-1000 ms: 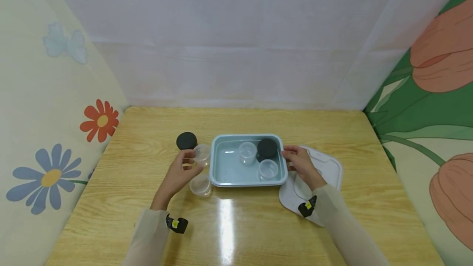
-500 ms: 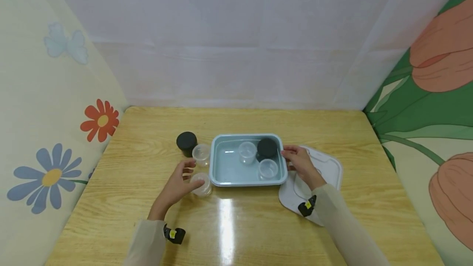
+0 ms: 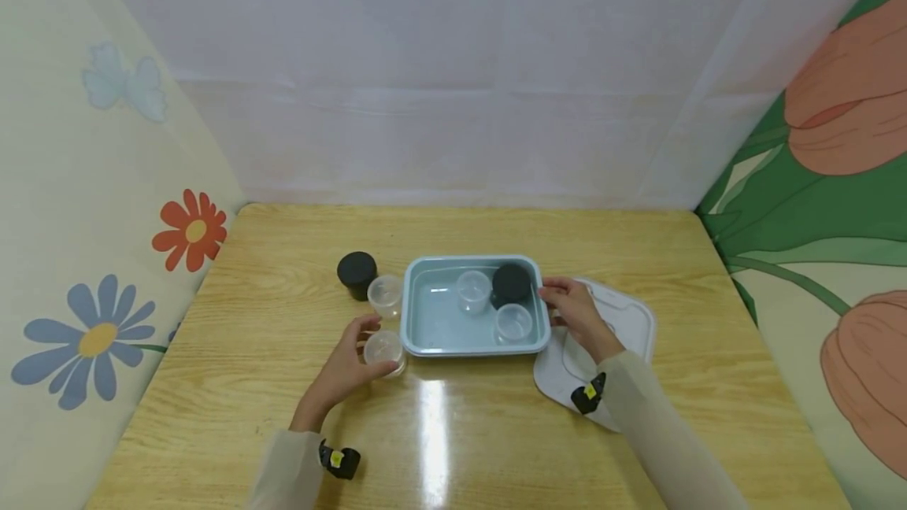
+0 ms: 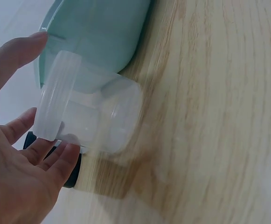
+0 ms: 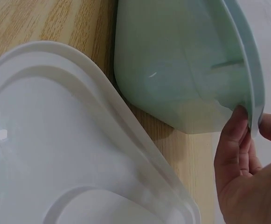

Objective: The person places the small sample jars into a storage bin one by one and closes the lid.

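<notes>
My left hand (image 3: 345, 372) is spread around a clear plastic jar (image 4: 95, 102) with a whitish lid, left of the light blue plastic box (image 3: 432, 329). In the left wrist view its fingers lie along one side of the jar and the thumb stands apart from it. With thumb and fingers, my right hand (image 3: 577, 313) pinches the box's right rim (image 5: 253, 70). Inside the box stand a black-topped jar (image 3: 511, 283) and two clear jars, one near the middle (image 3: 473, 291) and one at front right (image 3: 513, 323).
Behind the left hand stand another clear jar (image 3: 386, 294), close to the box, and a black-lidded jar (image 3: 357, 272). A white lid (image 3: 634, 321) lies on the wooden table (image 3: 482, 431) under the right hand. A white cloth wall (image 3: 453, 101) rises at the back.
My left hand has moved from the rear clear jar toward me, to the front clear jar, and now surrounds it. The right hand stays at the box's rim.
</notes>
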Available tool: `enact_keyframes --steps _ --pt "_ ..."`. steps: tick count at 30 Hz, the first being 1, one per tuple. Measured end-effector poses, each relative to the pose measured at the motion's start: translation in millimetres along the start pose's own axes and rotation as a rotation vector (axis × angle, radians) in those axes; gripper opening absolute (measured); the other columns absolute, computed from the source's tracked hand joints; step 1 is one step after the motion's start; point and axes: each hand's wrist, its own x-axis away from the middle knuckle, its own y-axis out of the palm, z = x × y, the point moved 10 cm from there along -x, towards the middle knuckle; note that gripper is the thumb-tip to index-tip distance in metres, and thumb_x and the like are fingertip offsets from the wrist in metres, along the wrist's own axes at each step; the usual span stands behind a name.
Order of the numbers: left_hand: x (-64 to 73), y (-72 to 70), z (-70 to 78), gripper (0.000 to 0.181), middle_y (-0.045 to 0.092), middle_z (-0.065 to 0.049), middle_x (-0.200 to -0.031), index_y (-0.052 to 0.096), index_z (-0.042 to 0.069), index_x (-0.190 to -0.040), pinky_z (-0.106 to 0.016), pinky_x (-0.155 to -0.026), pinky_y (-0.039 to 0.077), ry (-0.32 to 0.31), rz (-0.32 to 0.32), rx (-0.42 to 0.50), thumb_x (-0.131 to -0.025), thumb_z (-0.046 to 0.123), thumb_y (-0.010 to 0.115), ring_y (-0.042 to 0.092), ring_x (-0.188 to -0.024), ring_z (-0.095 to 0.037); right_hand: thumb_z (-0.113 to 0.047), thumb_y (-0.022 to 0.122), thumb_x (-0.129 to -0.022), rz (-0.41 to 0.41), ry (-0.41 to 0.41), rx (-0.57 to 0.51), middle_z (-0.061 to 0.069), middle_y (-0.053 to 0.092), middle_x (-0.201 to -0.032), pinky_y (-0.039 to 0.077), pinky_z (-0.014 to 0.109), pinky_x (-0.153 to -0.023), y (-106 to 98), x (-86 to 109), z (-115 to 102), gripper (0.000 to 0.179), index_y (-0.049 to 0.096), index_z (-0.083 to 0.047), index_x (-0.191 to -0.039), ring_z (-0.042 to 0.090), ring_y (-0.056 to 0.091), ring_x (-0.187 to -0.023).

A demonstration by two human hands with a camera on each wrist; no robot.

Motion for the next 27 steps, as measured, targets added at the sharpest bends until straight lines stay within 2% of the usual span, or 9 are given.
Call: enact_keyframes --steps 10,16,27 --pt "3.1 5.2 -7.2 0.082 0.042 -0.018 -0.138 0.034 0.004 -0.139 -0.047 -0.100 0.040 -0.039 0.027 0.016 -0.073 0.017 0.082 0.045 -0.121 -0.033 -0.015 0.056 -0.095 -0.006 0.005 0.007 0.003 0.062 -0.104 0.051 0.025 -0.062 0.2 0.1 0.2 0.041 0.049 -0.002 -0.133 0.009 0.057 -0.080" --pt "5.7 9.1 -9.1 0.079 0.042 -0.019 -0.133 0.036 0.003 -0.137 -0.048 -0.101 0.037 -0.022 0.048 -0.001 -0.073 0.013 0.081 0.045 -0.120 -0.033 -0.016 0.056 -0.096 -0.014 0.022 0.007 0.007 0.061 -0.113 0.051 0.025 -0.064 1.0 -0.8 1.6 0.042 0.047 -0.003 -0.135 0.011 0.057 -0.083" --pt "5.2 9.5 -14.0 0.076 0.043 -0.020 -0.132 0.038 0.002 -0.135 -0.050 -0.103 0.036 -0.006 0.083 0.006 -0.073 0.009 0.081 0.045 -0.122 -0.034 -0.017 0.056 -0.096 -0.016 0.026 0.010 0.008 0.060 -0.114 0.051 0.025 -0.065 1.1 -0.3 1.1 0.042 0.048 -0.004 -0.135 0.011 0.057 -0.083"
